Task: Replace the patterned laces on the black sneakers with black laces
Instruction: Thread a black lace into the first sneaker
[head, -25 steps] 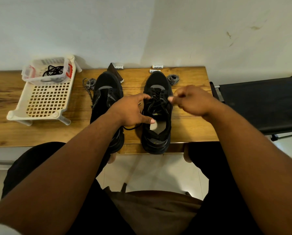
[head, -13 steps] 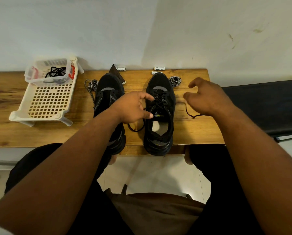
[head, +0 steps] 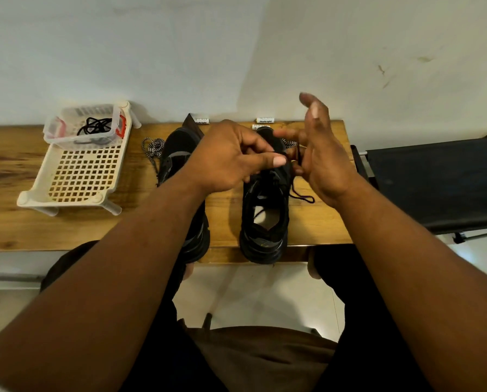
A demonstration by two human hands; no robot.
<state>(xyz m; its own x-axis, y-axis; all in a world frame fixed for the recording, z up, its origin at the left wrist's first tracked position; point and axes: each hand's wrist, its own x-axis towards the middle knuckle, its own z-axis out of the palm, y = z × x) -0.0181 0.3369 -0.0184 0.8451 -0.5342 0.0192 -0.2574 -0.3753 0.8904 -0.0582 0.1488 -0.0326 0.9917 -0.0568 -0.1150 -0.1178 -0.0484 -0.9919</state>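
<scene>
hands (head: pixel 267 157) now together over sneaker (head: pixel 265 210)

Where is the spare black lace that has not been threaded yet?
In the head view, far left on the table: the spare black lace lies coiled in a clear tub at the back of the white rack.

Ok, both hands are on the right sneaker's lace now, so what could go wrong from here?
1. The right sneaker has its heel past the table edge; a hard tug on the black lace could pull it off.
2. The left hand hides the eyelets, so a skipped hole might go unseen.
3. The left sneaker has no lace showing, and the spare lace sits away in the tub.
</scene>
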